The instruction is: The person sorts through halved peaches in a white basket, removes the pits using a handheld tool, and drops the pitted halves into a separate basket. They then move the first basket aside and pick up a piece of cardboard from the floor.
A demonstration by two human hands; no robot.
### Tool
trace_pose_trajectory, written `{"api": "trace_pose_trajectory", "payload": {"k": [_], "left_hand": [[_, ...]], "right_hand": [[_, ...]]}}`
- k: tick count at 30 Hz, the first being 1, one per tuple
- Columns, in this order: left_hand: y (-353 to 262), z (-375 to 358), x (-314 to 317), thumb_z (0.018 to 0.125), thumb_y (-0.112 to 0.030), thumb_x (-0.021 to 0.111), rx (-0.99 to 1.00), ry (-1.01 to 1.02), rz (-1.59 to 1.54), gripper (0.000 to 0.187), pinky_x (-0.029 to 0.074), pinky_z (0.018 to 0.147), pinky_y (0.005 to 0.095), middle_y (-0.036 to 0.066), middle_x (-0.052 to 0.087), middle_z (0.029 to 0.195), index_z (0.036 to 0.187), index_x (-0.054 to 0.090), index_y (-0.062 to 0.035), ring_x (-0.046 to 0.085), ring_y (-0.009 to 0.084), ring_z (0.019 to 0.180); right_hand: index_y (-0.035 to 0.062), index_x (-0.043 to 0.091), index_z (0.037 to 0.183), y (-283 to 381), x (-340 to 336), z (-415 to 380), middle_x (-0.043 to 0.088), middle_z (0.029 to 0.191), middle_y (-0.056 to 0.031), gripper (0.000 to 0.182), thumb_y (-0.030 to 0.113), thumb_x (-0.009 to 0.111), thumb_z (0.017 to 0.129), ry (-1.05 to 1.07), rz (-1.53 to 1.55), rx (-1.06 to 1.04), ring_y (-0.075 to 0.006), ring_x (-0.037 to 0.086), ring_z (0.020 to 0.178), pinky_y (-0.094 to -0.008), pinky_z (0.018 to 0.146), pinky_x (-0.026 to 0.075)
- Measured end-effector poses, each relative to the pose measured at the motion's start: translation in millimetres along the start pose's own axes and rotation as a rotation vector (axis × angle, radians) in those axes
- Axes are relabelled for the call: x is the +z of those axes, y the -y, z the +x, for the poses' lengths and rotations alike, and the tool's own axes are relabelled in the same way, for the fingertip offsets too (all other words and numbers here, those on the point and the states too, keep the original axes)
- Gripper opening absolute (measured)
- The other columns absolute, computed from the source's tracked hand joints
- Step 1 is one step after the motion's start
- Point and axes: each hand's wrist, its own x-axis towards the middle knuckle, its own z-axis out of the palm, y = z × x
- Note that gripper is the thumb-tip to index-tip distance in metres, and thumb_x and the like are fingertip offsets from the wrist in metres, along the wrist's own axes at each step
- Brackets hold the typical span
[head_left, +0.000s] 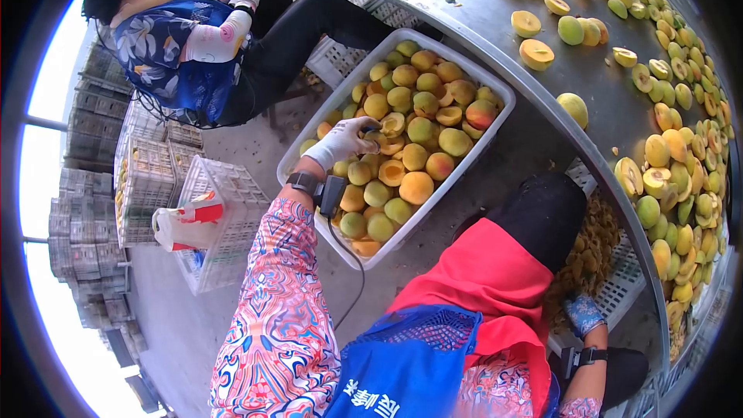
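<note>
My left hand (pixel 347 142), in a white glove, reaches over a white plastic crate (pixel 505 108) heaped with yellow-green and orange peaches (pixel 416 156). Its fingers are curled round a peach half (pixel 371 142), with something small and dark at the fingertips. Some fruits in the crate are halves with a hollow where the stone was. Low at the right, under the table edge, my right hand (pixel 585 315) in a blue patterned glove is at a crate (pixel 625 282) of brownish peach stones or scraps (pixel 592 251). Its fingers are not clear enough to read.
A metal table (pixel 480 19) curves along the right, bearing many whole and cut peaches (pixel 673 178). Another person (pixel 193 46) sits at the upper left. White crates (pixel 224 186), one with a red-and-white bag (pixel 190 220), stand on the floor, with stacked crates (pixel 85 224) behind.
</note>
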Motion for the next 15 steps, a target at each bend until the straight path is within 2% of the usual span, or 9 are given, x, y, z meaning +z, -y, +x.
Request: {"api": "trace_pose_trajectory", "payload": {"k": [1, 2, 4, 5, 6, 8, 10, 12, 15], "left_hand": [[15, 5, 2, 0.071, -0.014, 0.075, 0.235, -0.116, 0.3, 0.052, 0.048, 0.09, 0.0374, 0.013, 0.062, 0.113, 0.12, 0.06, -0.011, 0.061, 0.0302, 0.105], [13, 3, 5, 0.071, -0.014, 0.075, 0.232, -0.111, 0.297, 0.052, 0.048, 0.09, 0.0374, 0.013, 0.062, 0.113, 0.12, 0.06, -0.011, 0.061, 0.0302, 0.105], [6, -2, 10, 0.071, -0.013, 0.074, 0.181, -0.073, 0.588, 0.051, 0.048, 0.089, 0.0391, 0.012, 0.057, 0.116, 0.12, 0.06, -0.016, 0.06, 0.0318, 0.105], [-2, -6, 11, 0.072, -0.014, 0.073, 0.145, -0.046, 0.677, 0.052, 0.048, 0.091, 0.0429, 0.012, 0.051, 0.121, 0.121, 0.058, -0.0208, 0.059, 0.033, 0.106], [-1, -7, 11, 0.072, -0.014, 0.073, 0.145, -0.049, 0.679, 0.052, 0.048, 0.091, 0.0429, 0.012, 0.051, 0.121, 0.121, 0.058, -0.0208, 0.059, 0.033, 0.106], [0, -6, 11, 0.073, -0.014, 0.072, 0.134, -0.168, 0.934, 0.051, 0.047, 0.092, 0.0439, 0.012, 0.052, 0.12, 0.121, 0.058, -0.0202, 0.059, 0.0331, 0.105], [7, -2, 7, 0.075, -0.011, 0.068, 0.141, -0.181, 0.852, 0.042, 0.048, 0.09, 0.0428, 0.013, 0.053, 0.117, 0.116, 0.06, -0.0159, 0.059, 0.0339, 0.102], [16, 4, 1, 0.077, -0.008, 0.065, 0.391, -0.065, 0.361, 0.033, 0.049, 0.087, 0.042, 0.015, 0.054, 0.112, 0.111, 0.062, -0.0108, 0.059, 0.0356, 0.1], [29, 12, 18, 0.077, -0.006, 0.065, 0.389, -0.106, 0.411, 0.026, 0.049, 0.083, 0.0435, 0.018, 0.054, 0.109, 0.102, 0.061, -0.0063, 0.059, 0.0382, 0.097]], "right_hand": [[-0.0011, 0.063, 0.111, -1, 1, -2, 0.06, 0.112, -0.0281, 0.038, 0.027, 0.05, 0.088, 0.004, 0.001, 0.006, -0.0435, 0.056, 0.106, -0.0471, 0.091, 0.046], [-0.001, 0.063, 0.111, -1, 1, -3, 0.06, 0.112, -0.0282, 0.038, 0.027, 0.051, 0.087, 0.003, -0.023, -0.004, -0.0436, 0.056, 0.106, -0.0471, 0.091, 0.046], [-0.001, 0.063, 0.11, 0, 1, -2, 0.06, 0.112, -0.0282, 0.038, 0.027, 0.051, 0.087, 0.002, -0.049, -0.02, -0.0438, 0.056, 0.105, -0.0471, 0.091, 0.046], [-0.001, 0.063, 0.11, 0, 2, 1, 0.06, 0.112, -0.0281, 0.038, 0.026, 0.051, 0.087, 0.011, -0.032, 0.009, -0.0439, 0.056, 0.106, -0.047, 0.091, 0.046], [-0.001, 0.063, 0.11, 0, 2, 3, 0.06, 0.112, -0.0279, 0.037, 0.026, 0.051, 0.087, 0.02, -0.015, 0.04, -0.044, 0.056, 0.106, -0.0469, 0.091, 0.046], [-0.001, 0.063, 0.11, -3, 4, 5, 0.06, 0.113, -0.028, 0.037, 0.026, 0.051, 0.087, 0.012, -0.021, 0.012, -0.0439, 0.055, 0.106, -0.0467, 0.091, 0.046], [-0.0009, 0.063, 0.11, -4, 3, 5, 0.06, 0.113, -0.028, 0.037, 0.025, 0.051, 0.087, 0.008, -0.029, -0.014, -0.0438, 0.055, 0.107, -0.0466, 0.091, 0.045], [-0.0013, 0.063, 0.11, 9, -5, -1, 0.06, 0.114, -0.0278, 0.037, 0.026, 0.05, 0.089, 0.009, -0.037, -0.02, -0.0437, 0.055, 0.108, -0.0466, 0.091, 0.045], [-0.0019, 0.062, 0.11, -9, 11, 12, 0.059, 0.115, -0.0276, 0.038, 0.028, 0.048, 0.091, 0.008, -0.055, -0.059, -0.0438, 0.054, 0.108, -0.0467, 0.091, 0.045]]}}
